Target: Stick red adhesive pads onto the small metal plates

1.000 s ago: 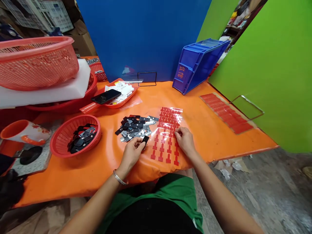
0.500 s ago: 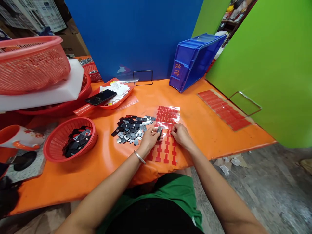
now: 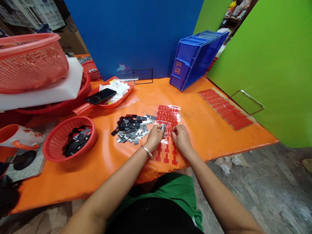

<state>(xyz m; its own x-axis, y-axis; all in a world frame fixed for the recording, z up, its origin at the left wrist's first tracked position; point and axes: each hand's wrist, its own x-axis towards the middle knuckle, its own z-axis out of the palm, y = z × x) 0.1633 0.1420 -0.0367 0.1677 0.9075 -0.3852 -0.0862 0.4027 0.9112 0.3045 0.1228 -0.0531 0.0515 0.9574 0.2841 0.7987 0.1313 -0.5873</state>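
Note:
Between the thumb and fingers of my left hand (image 3: 155, 136) is a small dark metal piece (image 3: 163, 127), held over a clear sheet of red stickers (image 3: 168, 113). My right hand (image 3: 181, 138) rests at the sheet's right side, its thumb and forefinger pinched together; whatever they hold is too small to tell. Just left of my left hand lies a loose pile of black and silver metal pieces (image 3: 131, 128). Further left, a red basket (image 3: 48, 146) contains more dark pieces.
A black phone (image 3: 102, 96) lies across a red scoop (image 3: 126, 94) of paper slips. At the back stands a blue bin (image 3: 185, 65). Another red sticker sheet (image 3: 224, 109) lies right, near a wire stand (image 3: 255, 102). A patterned mug (image 3: 21, 136) stands left.
My left hand has moved right with the metal piece, closer to my right hand. My right hand has barely moved, still pinched at the sheet.

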